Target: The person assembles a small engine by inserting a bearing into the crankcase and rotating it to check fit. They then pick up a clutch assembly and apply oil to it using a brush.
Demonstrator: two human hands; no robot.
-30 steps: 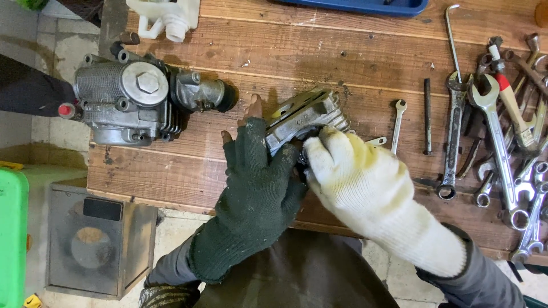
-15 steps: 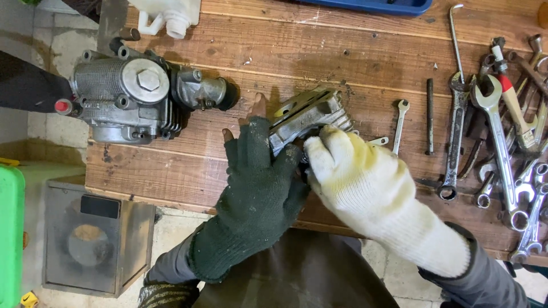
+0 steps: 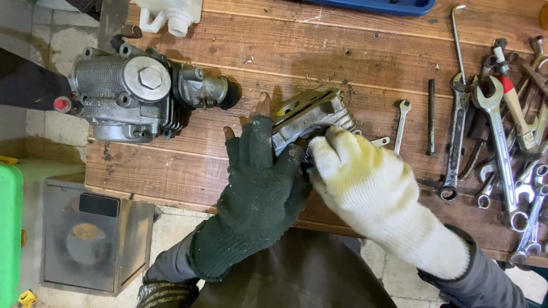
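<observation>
1. Fingers: my left hand (image 3: 260, 188), dark fingerless glove, is wrapped on the near-left end of the metal casting (image 3: 313, 117); my right hand (image 3: 365, 182), white glove, is clamped on its near-right side.
2. Location: casting sits on the wooden bench (image 3: 342, 51), mid-front, well right of the engine block (image 3: 142, 94).
3. Risk: glove fabric could slip on the metal, so the part might tip into the small wrench (image 3: 401, 117).
4. Looks: grey, ribbed, grimy, angular.
</observation>
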